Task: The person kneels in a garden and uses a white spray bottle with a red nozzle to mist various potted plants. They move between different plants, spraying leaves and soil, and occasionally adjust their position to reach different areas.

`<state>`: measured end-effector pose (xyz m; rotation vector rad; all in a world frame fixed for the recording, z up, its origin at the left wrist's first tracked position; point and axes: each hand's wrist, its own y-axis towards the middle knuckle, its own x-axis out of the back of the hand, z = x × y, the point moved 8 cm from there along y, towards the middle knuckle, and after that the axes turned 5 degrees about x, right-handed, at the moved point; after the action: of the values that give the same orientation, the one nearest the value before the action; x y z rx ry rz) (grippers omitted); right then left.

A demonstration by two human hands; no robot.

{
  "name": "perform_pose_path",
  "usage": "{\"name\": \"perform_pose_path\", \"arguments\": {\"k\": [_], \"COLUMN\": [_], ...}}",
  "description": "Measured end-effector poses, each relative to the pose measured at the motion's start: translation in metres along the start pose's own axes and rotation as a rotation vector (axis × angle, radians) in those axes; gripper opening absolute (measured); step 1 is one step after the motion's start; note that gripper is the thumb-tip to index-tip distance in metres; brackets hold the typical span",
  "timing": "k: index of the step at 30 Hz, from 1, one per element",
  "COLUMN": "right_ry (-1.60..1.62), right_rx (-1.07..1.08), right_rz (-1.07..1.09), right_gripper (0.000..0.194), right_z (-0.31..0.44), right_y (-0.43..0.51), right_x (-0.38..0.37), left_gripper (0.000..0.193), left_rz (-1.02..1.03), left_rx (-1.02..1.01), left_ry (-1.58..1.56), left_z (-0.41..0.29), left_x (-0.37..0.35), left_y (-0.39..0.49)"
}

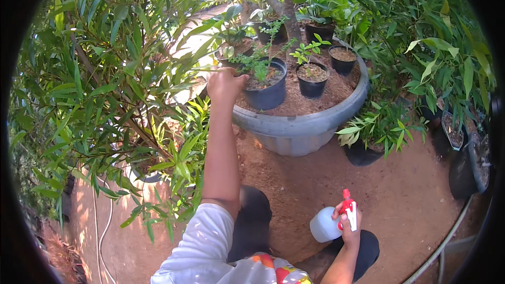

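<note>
My left hand (225,83) reaches forward to the left side of a black plastic pot (266,96) that holds a small feathery-leaved plant (260,69). Its thumb is by the pot's rim, and the fingers are partly hidden, so whether they grip anything is unclear. Low on the right, my right hand (349,228) is wrapped around the neck of a spray bottle (324,225). The bottle has a translucent white body, a red head and a white trigger. It is tilted, with its red nozzle pointing away from me, above my right knee.
A large round grey planter (300,126) filled with brown soil bears several potted plants and a tree trunk (290,12). Leafy shrubs (106,75) crowd the left side. A potted plant (365,152) stands on the earth at right. Hoses (101,232) lie on the ground.
</note>
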<state>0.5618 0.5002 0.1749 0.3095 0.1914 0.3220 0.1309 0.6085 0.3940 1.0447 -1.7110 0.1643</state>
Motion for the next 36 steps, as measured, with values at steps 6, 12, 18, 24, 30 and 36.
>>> {"name": "perform_pose_path", "arguments": {"k": [6,12,18,24,30,36], "right_ry": [-0.032,-0.023,-0.06,-0.127,-0.105,-0.105], "right_rx": [-0.057,-0.081,-0.143,-0.219,-0.234,-0.203], "right_rz": [-0.012,-0.144,-0.216,-0.274,-0.281,-0.273], "right_gripper": [0.036,0.035,0.03,0.036,0.024,0.024], "right_z": [-0.013,-0.027,-0.046,-0.066,-0.075,-0.07], "right_y": [-0.005,-0.005,-0.003,-0.004,-0.003,-0.001], "right_x": [0.016,0.036,0.053,0.065,0.065,0.053], "left_gripper": [0.037,0.03,0.028,0.027,0.012,0.007], "left_rz": [0.202,0.104,-0.025,-0.351,-0.039,0.008], "left_rx": [-0.01,-0.066,-0.171,-0.014,-0.04,0.102], "left_ry": [-0.102,-0.067,-0.148,-0.472,-0.989,-1.291], "left_z": [0.011,0.013,0.013,0.025,-0.01,0.029], "left_x": [-0.027,-0.028,-0.027,0.024,0.028,0.049], "left_y": [0.017,0.021,0.012,-0.014,-0.067,-0.155]}}
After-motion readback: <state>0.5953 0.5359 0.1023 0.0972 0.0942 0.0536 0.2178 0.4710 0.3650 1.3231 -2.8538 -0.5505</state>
